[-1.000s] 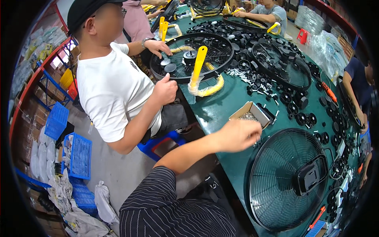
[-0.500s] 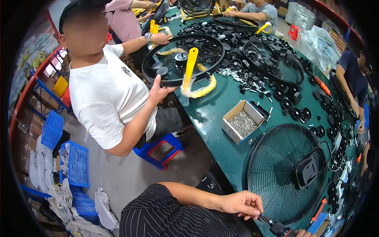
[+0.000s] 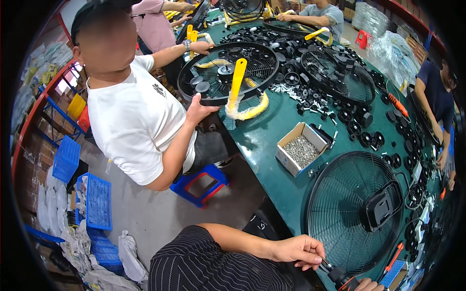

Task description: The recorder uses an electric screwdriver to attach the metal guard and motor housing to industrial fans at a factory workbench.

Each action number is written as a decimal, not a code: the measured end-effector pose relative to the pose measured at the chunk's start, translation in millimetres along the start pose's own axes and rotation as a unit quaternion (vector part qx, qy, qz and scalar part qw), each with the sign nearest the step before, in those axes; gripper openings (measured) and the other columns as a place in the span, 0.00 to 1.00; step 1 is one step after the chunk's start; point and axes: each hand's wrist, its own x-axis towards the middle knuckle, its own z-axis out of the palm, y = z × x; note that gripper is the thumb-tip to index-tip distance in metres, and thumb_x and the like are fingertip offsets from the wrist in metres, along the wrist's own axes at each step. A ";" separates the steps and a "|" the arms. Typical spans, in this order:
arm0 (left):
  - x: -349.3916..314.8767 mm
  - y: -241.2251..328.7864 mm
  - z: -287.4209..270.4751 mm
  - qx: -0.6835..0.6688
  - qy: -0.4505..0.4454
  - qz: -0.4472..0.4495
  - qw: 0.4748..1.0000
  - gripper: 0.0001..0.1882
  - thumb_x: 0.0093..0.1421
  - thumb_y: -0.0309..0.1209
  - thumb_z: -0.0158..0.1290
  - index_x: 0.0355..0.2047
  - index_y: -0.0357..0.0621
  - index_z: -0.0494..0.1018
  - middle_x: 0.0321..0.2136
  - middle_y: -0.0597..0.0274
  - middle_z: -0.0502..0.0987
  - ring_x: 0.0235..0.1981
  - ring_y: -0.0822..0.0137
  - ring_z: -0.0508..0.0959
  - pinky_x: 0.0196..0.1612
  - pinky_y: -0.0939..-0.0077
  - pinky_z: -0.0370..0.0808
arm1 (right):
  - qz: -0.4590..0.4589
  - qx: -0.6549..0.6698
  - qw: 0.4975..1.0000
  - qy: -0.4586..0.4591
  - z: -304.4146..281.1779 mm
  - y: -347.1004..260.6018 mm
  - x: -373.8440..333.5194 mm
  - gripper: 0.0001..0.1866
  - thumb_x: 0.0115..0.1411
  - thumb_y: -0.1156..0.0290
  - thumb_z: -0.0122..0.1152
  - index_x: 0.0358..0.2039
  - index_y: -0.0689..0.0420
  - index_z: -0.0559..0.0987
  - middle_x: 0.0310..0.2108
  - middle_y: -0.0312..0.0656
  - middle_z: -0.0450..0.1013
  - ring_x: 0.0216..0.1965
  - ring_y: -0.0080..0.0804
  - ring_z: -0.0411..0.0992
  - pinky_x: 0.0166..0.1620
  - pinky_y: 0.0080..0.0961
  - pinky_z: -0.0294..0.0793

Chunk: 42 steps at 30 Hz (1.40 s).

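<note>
Here in the head view, the left hand (image 3: 297, 250) is down at the lower edge of the picture, thumb and forefinger pressed together right at the front end of a black-and-orange screwdriver (image 3: 338, 276). Are they pinching the bit itself or some little piece on it? Too small to tell! The right hand (image 3: 370, 285), partly cut off by the edge, has its fingers curled about the back of the tool. From the left fingertips, the screwdriver runs away down and to the right, its long axis slanting from one hand to the other, nose toward the left hand. Just beside it, the fan cage (image 3: 340, 208) lies on the green table (image 3: 257, 140).

And what a change from a second ago: that left hand was over the cardboard box (image 3: 286, 160) of small metal parts; now the box stands uncovered. Against half a second ago, the hands barely differ, and a bit more orange body shows.
</note>
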 end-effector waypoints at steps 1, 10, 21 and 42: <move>0.4 2.2 -2.4 0.002 0.000 0.002 1.000 0.08 0.66 0.30 0.53 0.40 0.38 0.73 0.29 0.62 0.79 0.23 0.79 0.76 0.20 0.89 0.66 | -0.011 -0.023 0.997 0.071 6.6 -1.8 -4.5 0.23 0.64 0.66 0.52 0.58 0.58 0.65 0.29 0.43 0.68 0.25 0.34 0.68 0.32 0.34 0.67; -12.8 2.0 -3.4 -0.013 0.017 0.015 1.000 0.09 0.66 0.31 0.53 0.40 0.37 0.73 0.28 0.61 0.79 0.22 0.79 0.75 0.20 0.88 0.66 | -0.032 -0.028 0.988 0.149 23.1 4.3 -10.1 0.19 0.64 0.69 0.45 0.55 0.58 0.67 0.27 0.44 0.68 0.22 0.34 0.67 0.31 0.33 0.67; 11.4 -32.2 19.6 -0.309 0.018 -0.224 0.924 0.13 0.67 0.30 0.50 0.50 0.40 0.73 0.39 0.61 0.78 0.31 0.76 0.74 0.26 0.84 0.66 | -0.137 -0.225 0.949 0.176 24.8 -16.0 -31.0 0.20 0.58 0.68 0.56 0.48 0.64 0.65 0.21 0.36 0.64 0.19 0.25 0.65 0.30 0.24 0.70; 58.9 -84.0 51.9 -0.418 0.138 -0.340 0.831 0.16 0.69 0.30 0.46 0.56 0.40 0.67 0.36 0.62 0.77 0.25 0.76 0.70 0.21 0.85 0.64 | -0.033 -0.317 0.935 0.157 -46.1 -58.6 -71.4 0.27 0.58 0.66 0.68 0.50 0.56 0.62 0.28 0.41 0.75 0.23 0.32 0.77 0.24 0.27 0.79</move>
